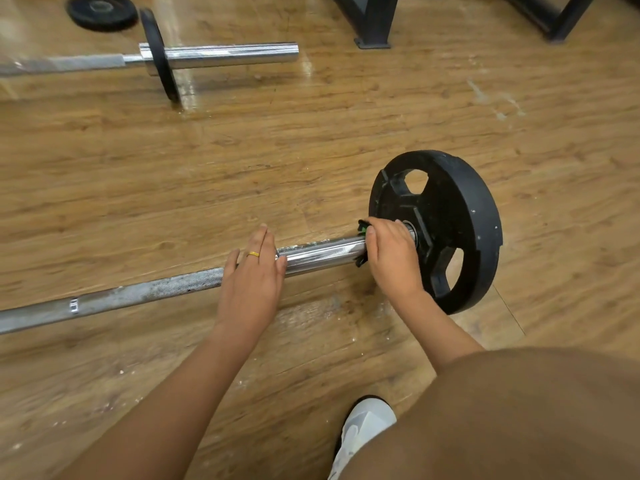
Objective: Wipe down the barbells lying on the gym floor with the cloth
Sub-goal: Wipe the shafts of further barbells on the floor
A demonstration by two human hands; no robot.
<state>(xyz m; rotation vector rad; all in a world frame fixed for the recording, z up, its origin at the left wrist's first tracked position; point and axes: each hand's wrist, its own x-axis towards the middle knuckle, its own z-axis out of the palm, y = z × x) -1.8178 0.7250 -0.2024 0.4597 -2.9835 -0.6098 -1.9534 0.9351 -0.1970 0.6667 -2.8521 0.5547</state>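
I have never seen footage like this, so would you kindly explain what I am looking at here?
There is no machine here. One camera worn on a person's head looks down at their bare hands. The near barbell lies on the wooden floor and carries a black plate at its right end. The left hand, wearing a ring, rests on that bar with its fingers straight. The right hand grips what looks like a black-and-green cloth wrapped round the shiny sleeve beside the plate. The far barbell lies beyond, with a loose plate near it.

Two barbells (322,252) (228,55), three black plates (450,202) (160,53) (102,12), two hands (252,275) (393,254), one shoe (363,427)
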